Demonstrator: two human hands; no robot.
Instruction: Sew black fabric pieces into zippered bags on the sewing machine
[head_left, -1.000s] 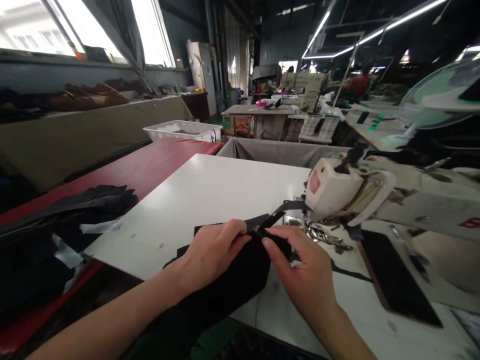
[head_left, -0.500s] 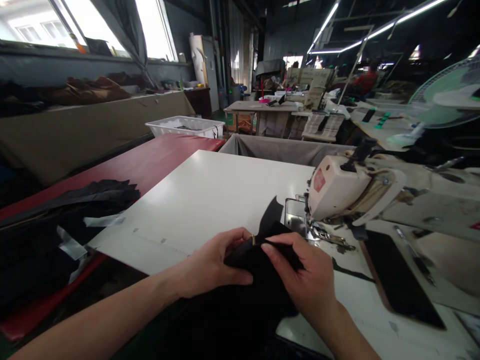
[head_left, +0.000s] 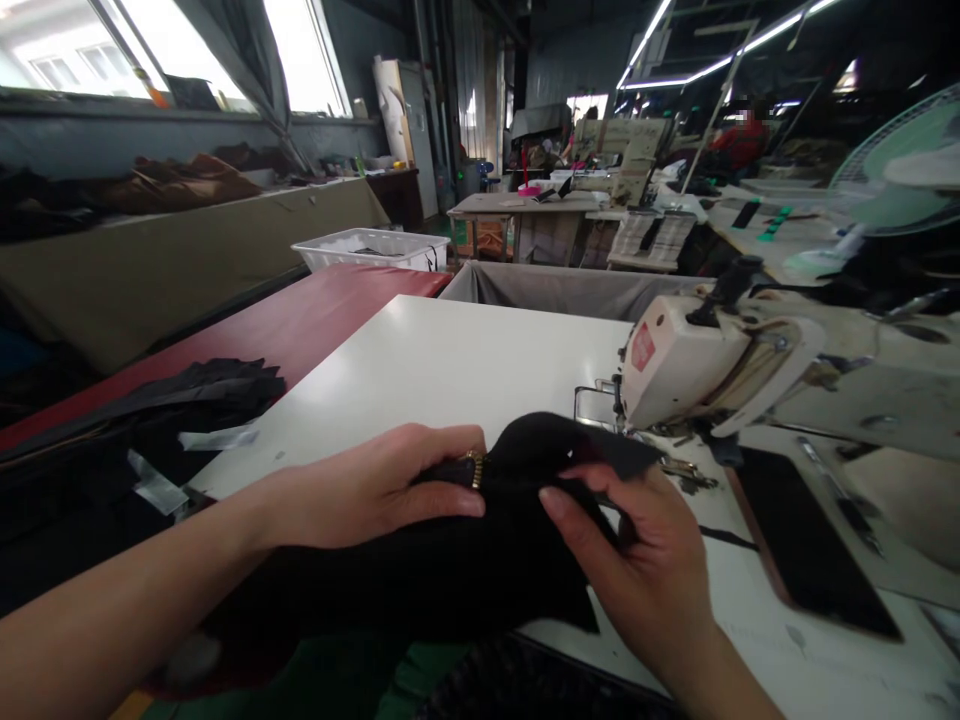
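Two hands grip one piece of black cloth [head_left: 450,570], held in front of the body at the near edge of a white table [head_left: 450,350]. On the left hand [head_left: 412,480], thumb and fingers are clamped on a folded edge, where a short row of gold teeth [head_left: 476,470], like a zipper's, curves out beside the fingertips. On the right hand [head_left: 637,530], thumb and forefinger pinch the cloth a little further along. Between and beyond the hands a flap arches up, its upper edge rounded, its far end greyer and pointing toward the machine. Below, the cloth hangs in a broad, matt, very dark sheet with a pointed lower corner; its folds are hard to make out.

Just past the right hand stands a cream sewing machine [head_left: 690,360]. Near it lie a dark phone [head_left: 814,540] and a pen [head_left: 844,495]. Left of the white table, more dark cloth [head_left: 142,440] is heaped on a red table [head_left: 322,320].
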